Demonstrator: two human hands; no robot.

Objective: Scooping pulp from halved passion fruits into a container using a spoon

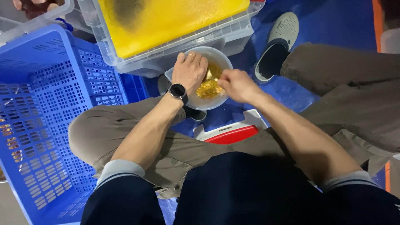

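The left hand (189, 71), a black watch (178, 91) on its wrist, grips the near-left rim of a clear bowl (221, 56), while the right hand (238, 85) sits closed at the bowl's right edge, fingers pinched over the yellow flakes (208, 87) heaped inside. Just behind the bowl stands a clear crate (233, 35) holding a yellow slab (166, 21), and left of the bowl a blue crate (46, 108) stands tilted. Right of the bowl a grey shoe (280, 37) rests on the blue floor (333, 25); nearer than the bowl, between the knees, shows a red-and-white stool (231, 134).
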